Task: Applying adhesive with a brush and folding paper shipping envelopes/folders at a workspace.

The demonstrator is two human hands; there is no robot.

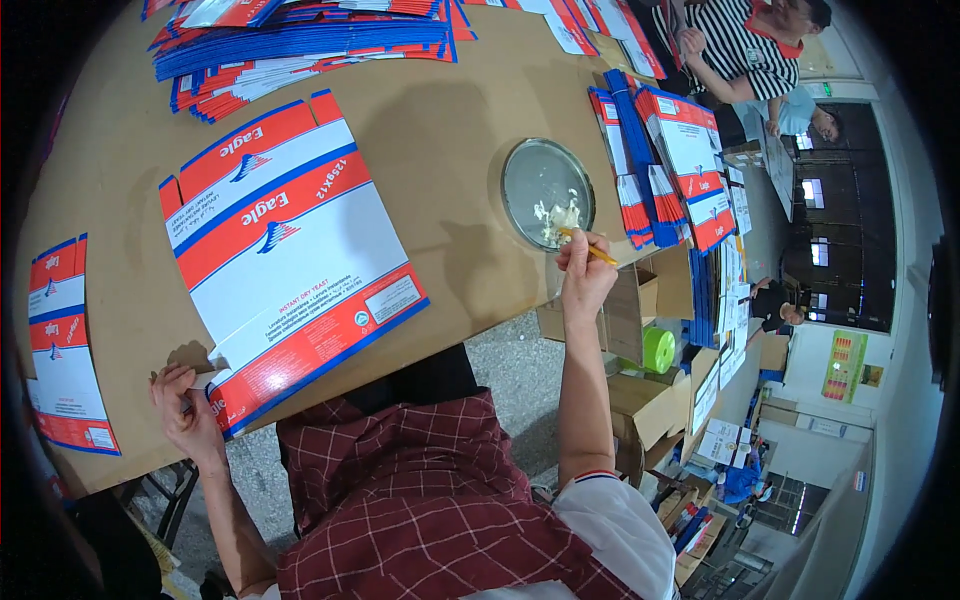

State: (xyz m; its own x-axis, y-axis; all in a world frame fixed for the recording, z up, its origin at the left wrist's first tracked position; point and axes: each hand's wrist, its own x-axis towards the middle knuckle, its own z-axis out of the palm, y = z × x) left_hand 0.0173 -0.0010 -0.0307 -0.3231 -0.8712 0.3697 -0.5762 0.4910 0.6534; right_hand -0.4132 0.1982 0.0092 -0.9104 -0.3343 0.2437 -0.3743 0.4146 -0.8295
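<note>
A flat, unfolded red, white and blue carton (pixel 295 240) lies on the brown table in front of me. At its near left corner, my left hand (pixel 190 418) pinches a small white flap between thumb and fingers. My right hand (pixel 585 275) grips a thin yellow stick (pixel 600 253) over the near rim of a round metal plate (pixel 535 175). Lumps of whitish paste (pixel 556 222) sit in the plate, by the stick's far end. Whether that end has a brush or is bare, I cannot tell.
Stacks of flat cartons (pixel 300 50) stand at the far left, with more (pixel 680 160) at the right edge. Another flat carton (pixel 65 345) lies at the left. Open cardboard boxes (pixel 640 410) and a green roll (pixel 658 349) are below right. A co-worker in stripes (pixel 745 50) stands beyond.
</note>
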